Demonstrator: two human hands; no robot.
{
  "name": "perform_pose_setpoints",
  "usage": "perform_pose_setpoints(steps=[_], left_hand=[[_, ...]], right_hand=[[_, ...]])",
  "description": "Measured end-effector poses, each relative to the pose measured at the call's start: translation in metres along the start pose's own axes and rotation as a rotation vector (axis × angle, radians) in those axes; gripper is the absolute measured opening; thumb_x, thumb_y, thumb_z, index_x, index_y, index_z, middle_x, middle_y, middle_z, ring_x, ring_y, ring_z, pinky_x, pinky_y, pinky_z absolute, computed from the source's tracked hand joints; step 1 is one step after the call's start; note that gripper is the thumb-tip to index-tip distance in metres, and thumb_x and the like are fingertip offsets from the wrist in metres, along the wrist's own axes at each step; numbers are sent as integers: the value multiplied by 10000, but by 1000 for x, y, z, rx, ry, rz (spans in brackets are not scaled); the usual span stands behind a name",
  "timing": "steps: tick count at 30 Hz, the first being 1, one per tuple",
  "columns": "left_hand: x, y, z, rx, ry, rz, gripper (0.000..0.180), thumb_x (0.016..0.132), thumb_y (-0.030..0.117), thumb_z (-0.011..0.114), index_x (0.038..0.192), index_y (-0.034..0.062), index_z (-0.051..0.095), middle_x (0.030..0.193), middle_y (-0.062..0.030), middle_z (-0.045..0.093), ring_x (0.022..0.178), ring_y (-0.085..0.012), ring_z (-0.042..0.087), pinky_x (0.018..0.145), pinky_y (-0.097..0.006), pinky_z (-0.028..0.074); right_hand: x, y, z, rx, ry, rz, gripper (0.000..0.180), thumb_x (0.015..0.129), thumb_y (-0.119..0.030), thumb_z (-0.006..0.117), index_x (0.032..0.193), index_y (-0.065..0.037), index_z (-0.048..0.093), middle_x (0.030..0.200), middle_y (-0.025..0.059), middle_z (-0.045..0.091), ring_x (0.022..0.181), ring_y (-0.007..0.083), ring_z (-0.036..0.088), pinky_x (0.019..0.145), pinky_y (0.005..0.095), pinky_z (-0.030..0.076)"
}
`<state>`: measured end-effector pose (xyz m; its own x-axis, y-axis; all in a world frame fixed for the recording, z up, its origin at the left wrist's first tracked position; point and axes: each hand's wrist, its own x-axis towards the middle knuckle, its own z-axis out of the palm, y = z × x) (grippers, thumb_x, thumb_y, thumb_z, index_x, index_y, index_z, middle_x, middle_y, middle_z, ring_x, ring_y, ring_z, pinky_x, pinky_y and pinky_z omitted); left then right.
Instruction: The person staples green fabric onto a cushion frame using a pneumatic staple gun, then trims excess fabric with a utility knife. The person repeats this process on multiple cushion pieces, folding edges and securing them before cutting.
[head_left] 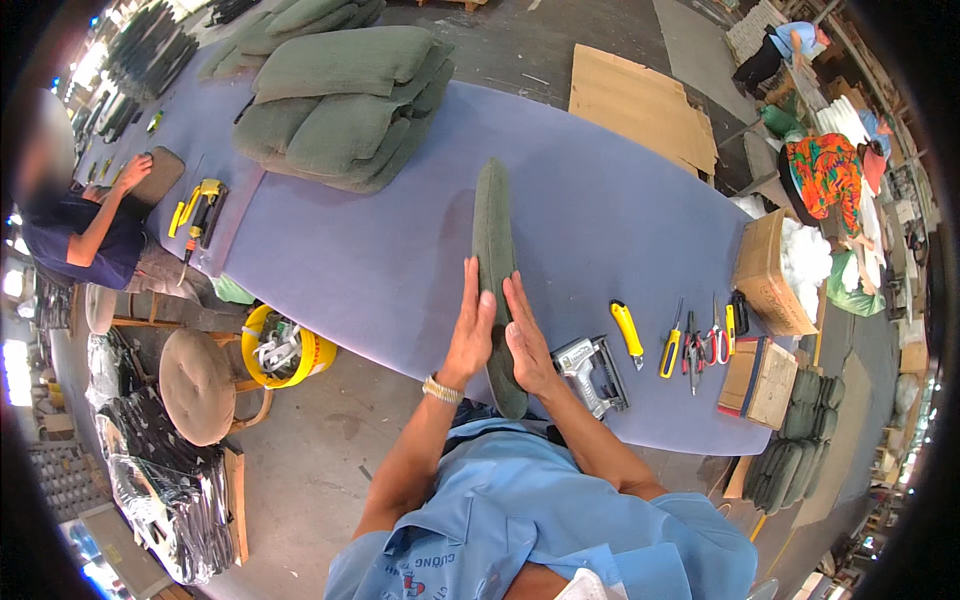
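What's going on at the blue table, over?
Left grip, right grip: open, flat against opposite sides of green cushion. Cushion edge-up between them. Possible snag: staple gun, right of right grip.

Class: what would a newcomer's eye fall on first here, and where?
In the centre, a slim dark-green fabric cushion shows edge-on between the person's flat left hand and right hand. Beyond, toward the left, a heap of plump dark-green fabric cushions sits on the blue-covered table. A round bright-yellow bucket shows beside its near edge, left.
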<state>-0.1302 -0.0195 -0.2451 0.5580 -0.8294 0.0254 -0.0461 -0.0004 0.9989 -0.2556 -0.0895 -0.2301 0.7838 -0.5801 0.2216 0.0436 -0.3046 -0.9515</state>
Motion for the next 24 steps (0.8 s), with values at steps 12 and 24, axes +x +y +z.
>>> perform_pose_setpoints(steps=[12,24], left_hand=[[61,-16,8,-22,21,9,645,1139,394,317,1667,65,145,1750,-160,37,1617,-302,9,1300,-419,89],[-93,-52,-108,200,588,-550,592,1066,453,538,1355,-55,624,1224,-168,720,1103,-209,660,982,-346,500]], right_hand=[[118,52,-6,10,57,82,727,1122,-481,285,1657,-12,132,1739,214,-8,1613,352,-2,1295,455,55],[83,151,54,-367,-162,228,666,1086,-401,485,1654,-128,267,1714,231,176,1580,399,191,1279,491,163]])
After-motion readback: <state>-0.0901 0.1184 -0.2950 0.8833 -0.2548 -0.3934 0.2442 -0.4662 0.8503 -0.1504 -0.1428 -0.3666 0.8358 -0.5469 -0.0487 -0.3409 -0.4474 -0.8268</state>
